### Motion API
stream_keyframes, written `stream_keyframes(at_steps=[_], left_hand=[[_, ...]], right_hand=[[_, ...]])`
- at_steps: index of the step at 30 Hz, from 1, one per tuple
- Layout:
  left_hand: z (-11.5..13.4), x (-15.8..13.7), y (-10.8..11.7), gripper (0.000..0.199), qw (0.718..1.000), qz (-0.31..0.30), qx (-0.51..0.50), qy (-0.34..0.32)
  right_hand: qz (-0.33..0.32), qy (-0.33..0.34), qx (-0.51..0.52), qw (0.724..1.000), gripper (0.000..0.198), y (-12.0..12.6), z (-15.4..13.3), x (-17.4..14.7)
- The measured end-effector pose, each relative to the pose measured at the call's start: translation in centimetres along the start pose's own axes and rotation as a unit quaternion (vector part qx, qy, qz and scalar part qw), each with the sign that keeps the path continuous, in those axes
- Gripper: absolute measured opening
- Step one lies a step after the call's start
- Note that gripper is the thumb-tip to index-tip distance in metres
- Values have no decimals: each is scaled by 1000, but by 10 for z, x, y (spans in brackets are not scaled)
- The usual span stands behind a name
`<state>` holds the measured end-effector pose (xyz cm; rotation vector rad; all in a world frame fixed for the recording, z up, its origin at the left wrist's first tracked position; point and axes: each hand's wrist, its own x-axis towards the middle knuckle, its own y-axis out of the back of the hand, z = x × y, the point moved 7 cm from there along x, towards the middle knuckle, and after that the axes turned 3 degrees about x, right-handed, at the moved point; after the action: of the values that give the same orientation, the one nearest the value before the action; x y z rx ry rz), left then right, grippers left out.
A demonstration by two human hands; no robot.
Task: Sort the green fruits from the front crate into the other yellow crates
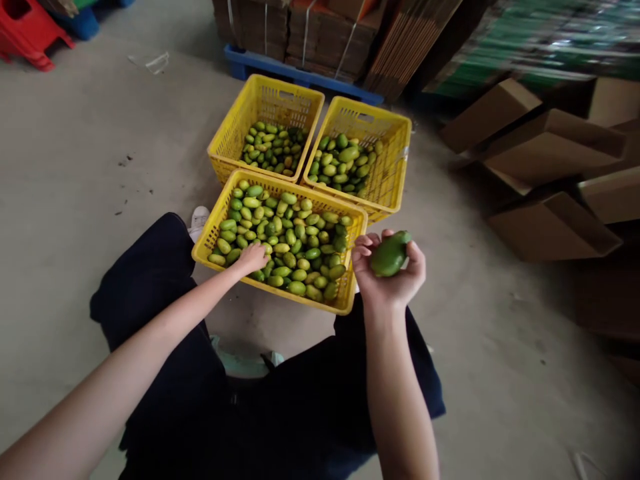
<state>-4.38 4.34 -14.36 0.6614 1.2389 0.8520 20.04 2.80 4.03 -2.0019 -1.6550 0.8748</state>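
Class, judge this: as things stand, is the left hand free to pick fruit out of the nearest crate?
Probably yes: the left hand already rests on the fruit in the open-topped nearest crate, with nothing covering it.

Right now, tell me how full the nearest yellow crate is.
Nearly full: green fruit is heaped close to the rim of the nearest crate, and the left hand rests on the pile.
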Motion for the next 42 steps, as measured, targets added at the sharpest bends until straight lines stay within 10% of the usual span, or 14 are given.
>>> stream_keyframes(at_steps=[12,23,32,42], left_hand=[[94,86,3,68,995,50,-17,-83],[99,83,28,37,963,53,-227,-134],[77,-26,137,54,740,-105,-653,-120],[60,-47,151,34,815,119,-526,-213]], right_hand=[[35,-99,37,994,15,18,8,1],[37,-100,-30,994,34,10,22,9],[-85,-60,-156,982,32,-28,34,15],[-66,188,-449,871,44,-57,14,15]])
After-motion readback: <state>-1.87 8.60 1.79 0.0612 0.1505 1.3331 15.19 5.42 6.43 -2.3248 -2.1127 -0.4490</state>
